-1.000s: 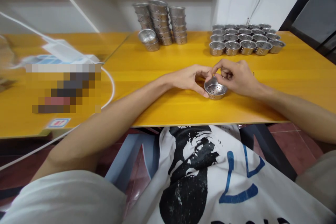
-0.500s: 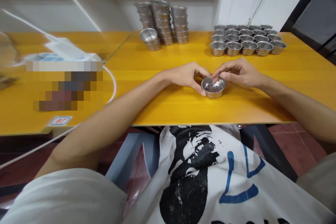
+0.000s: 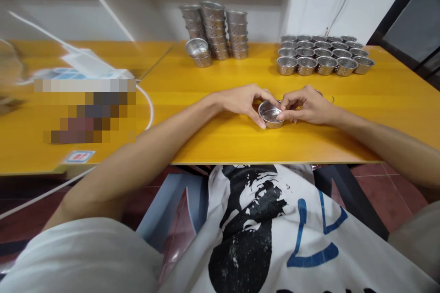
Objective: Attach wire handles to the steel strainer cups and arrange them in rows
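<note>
The perforated metal cup (image 3: 270, 120) stands open side up on the yellow table (image 3: 220, 144), near its front edge; its right rim is covered by fingers. The left hand (image 3: 257, 105) grips the cup from the left, thumb at the near side, fingers at the far rim. The right hand (image 3: 300, 106) is at the cup's right rim, thumb and forefinger brought together; whether they pinch the rim or a small part cannot be told, as the fingertips hide the contact. Right of the cup, a thin curve (image 3: 332, 99) beside the right wrist is too small to identify. Beyond the cup to the right, similar cups (image 3: 326, 65) stand in rows, the rear ones partly hidden. Beyond it to the left are stacked cups (image 3: 216, 32), including a short stack with a tilted top cup (image 3: 197, 46). Far left of the cup, a pixelated patch masks items beside a looped white cable (image 3: 150, 107).
</note>
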The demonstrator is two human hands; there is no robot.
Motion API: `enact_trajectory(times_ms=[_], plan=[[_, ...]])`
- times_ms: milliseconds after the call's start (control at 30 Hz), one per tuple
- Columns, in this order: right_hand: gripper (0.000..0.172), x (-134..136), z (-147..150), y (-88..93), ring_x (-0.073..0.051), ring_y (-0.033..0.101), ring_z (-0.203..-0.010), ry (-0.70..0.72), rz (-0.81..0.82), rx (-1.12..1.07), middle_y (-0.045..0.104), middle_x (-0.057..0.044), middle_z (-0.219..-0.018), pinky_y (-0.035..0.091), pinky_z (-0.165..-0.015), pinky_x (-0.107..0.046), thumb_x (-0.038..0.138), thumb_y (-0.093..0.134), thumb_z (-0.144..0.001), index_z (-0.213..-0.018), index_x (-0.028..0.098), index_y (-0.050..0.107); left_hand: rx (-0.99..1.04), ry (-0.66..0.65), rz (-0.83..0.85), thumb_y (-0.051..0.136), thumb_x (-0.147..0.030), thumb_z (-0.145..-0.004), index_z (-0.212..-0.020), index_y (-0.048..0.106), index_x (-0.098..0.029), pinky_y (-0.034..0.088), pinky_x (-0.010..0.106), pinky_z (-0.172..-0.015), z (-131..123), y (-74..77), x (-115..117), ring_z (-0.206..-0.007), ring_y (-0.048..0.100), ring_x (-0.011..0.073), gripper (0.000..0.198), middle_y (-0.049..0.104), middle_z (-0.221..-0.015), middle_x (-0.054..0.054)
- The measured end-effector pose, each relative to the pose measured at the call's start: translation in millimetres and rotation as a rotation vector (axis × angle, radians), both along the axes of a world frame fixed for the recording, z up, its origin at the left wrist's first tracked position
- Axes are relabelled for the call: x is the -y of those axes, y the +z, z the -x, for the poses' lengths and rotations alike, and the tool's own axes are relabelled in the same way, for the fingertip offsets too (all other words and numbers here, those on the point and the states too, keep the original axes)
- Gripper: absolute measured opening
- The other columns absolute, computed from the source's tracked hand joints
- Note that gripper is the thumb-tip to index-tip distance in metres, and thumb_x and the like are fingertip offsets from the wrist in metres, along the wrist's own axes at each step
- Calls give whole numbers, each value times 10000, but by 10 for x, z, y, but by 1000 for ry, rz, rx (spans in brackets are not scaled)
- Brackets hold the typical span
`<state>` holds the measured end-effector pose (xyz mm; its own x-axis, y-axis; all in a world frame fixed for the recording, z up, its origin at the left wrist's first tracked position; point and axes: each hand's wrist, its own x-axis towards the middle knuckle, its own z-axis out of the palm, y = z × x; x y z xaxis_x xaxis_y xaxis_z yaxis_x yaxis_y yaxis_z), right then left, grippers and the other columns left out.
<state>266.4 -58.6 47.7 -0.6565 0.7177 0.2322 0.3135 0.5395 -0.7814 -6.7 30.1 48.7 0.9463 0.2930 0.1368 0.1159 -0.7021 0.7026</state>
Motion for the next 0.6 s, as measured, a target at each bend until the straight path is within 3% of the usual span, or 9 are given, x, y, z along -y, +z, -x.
enact_trajectory(times_ms=[367,600], plan=[[515,13,43,20,-116,630,-585,-6,72,-15,735,-1,-707,442,-582,-270,654,985,-904,-855,181,787,-35,40,86,1099,-624,-684,-1253,915,-240,600,389,-1095,-12,56,79,-1194,804,302,710,866,-1300,83],[612,15,29,10,-141,640,-608,-11,89,-12,734,-21,-715,497,-605,-290,798,894,-929,-863,195,805,-35,21,72,1084,-672,-694,-1207,887,-231,592,371,-1078,-9,22,28,-1169,804,279,705,868,-1251,67]])
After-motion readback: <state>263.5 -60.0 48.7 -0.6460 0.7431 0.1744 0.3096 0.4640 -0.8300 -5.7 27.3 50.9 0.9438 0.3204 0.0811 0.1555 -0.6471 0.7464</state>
